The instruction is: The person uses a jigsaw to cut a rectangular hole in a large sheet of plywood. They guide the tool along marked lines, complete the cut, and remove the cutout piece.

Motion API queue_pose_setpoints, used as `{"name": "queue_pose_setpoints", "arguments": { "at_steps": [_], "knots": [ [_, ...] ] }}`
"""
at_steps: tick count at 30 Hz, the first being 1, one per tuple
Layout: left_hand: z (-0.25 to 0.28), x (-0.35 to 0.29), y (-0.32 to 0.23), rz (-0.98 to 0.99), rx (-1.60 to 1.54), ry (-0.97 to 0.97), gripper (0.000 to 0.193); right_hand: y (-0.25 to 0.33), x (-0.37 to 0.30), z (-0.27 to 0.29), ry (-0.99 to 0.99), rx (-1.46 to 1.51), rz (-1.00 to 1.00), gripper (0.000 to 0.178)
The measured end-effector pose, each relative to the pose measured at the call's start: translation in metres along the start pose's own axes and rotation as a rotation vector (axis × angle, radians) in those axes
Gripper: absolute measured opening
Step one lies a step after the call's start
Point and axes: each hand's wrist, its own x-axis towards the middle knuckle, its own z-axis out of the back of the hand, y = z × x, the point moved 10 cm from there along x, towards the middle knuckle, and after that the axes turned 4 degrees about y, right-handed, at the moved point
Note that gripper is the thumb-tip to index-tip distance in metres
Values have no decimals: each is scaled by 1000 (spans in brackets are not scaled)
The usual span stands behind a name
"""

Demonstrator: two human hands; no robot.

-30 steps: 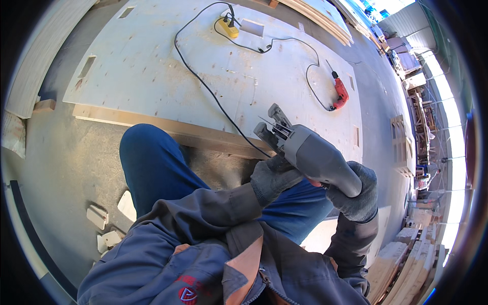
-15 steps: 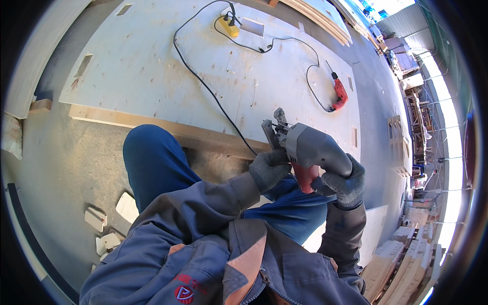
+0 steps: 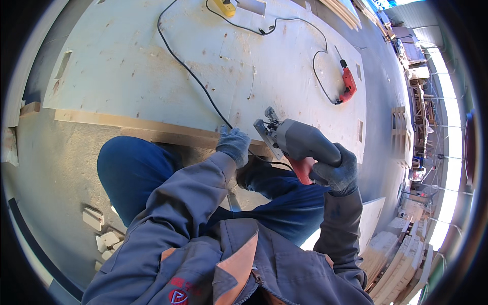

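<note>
My right hand (image 3: 338, 170), in a grey work glove, is closed around the handle of a grey and red jigsaw (image 3: 307, 142). The saw is tilted, its metal base plate and blade end pointing up and to the left, over the near edge of a large pale plywood panel (image 3: 152, 71). To the left of the saw, my gloved left hand (image 3: 234, 145) is closed on the black power cord (image 3: 195, 79) at the panel's edge. The cord runs from the far side of the panel, passes the hand, and loops toward the saw's handle. Part of it is hidden by the fingers.
A red drill (image 3: 348, 85) lies on the panel's right side, its cable running to a yellow socket block (image 3: 225, 7) at the back. Wood offcuts (image 3: 93, 218) lie on the floor at left. Stacked boards (image 3: 399, 262) stand at lower right, with a pallet (image 3: 400, 129) farther off.
My left hand has left the front of the jigsaw and moved left onto the cord. The right hand still holds the saw, slightly shifted. The view has tilted nearer to me.
</note>
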Motion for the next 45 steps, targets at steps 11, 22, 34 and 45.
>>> {"name": "queue_pose_setpoints", "arguments": {
  "at_steps": [11, 22, 34, 45],
  "knots": [
    [2, 0, 22, 68, 124, 19, 20, -10, 105, -25, 73, -283, 78, 36],
    [22, -4, 45, 94, 26, -130, 16, -5, 153, -45, 113, -395, 167, 37],
    [47, -9, 106, 298, -170, -398, 18, -9, 169, -46, 121, -412, 139, 35],
    [55, -38, 146, 615, -274, -283, 26, 1, 170, -55, 143, -491, 255, 35]
  ]
}}
